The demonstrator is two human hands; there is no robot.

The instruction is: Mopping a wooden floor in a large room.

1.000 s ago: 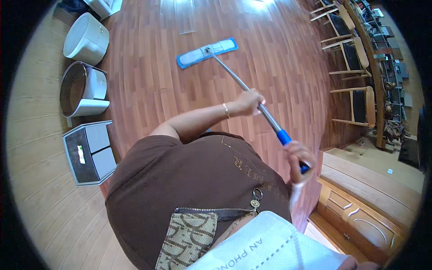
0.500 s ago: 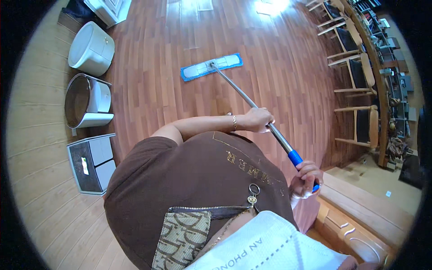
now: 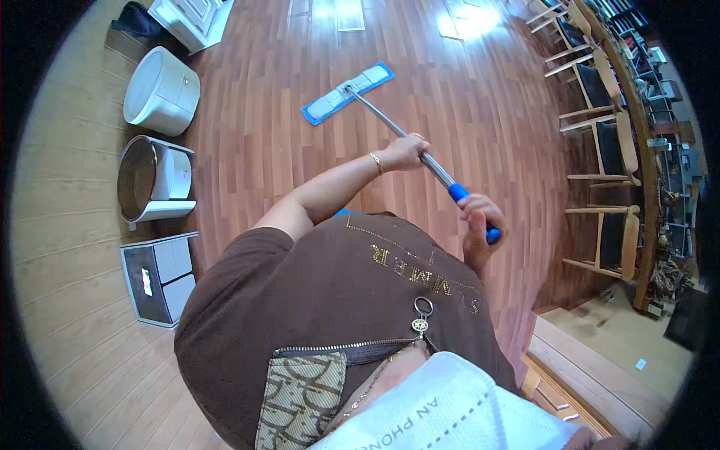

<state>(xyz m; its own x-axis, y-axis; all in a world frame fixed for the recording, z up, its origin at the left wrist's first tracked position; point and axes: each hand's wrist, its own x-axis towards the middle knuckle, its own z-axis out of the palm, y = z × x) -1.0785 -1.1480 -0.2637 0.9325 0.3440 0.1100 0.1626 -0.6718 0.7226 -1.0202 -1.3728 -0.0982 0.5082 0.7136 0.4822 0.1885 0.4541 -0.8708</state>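
1. Both hands have moved farther from the body since the earlier frame, and the mop's flat head has swung to a steeper slant, its right end now farther forward.
2. Left hand [image 3: 405, 153]: fingers curled round the metal pole [image 3: 379, 115] partway down, back of the hand uppermost, a gold-coloured bracelet [image 3: 376, 163] at the wrist.
3. Right hand [image 3: 482, 225]: closed round the blue grip [image 3: 457, 193] near the pole's upper end, with blue showing on either side of the fist.
4. The pole slopes away, forward and to the left, to the mop head [image 3: 349, 91], a pale plate with a blue fringe lying on the reddish-brown plank floor [image 3: 262, 97].
5. Close to the body are a brown short-sleeved top [image 3: 337, 292], a zip with a ring pull [image 3: 423, 307], and a white sheet [image 3: 450, 409] at the lower edge.
6. Along the left stand a rounded white cabinet [image 3: 163, 90], a curved one with a brown top [image 3: 154, 180] and an angular one with a dark top [image 3: 159, 279].
7. On the right, wooden chairs [image 3: 613, 232] with dark seats line a long, cluttered table [image 3: 649, 180].
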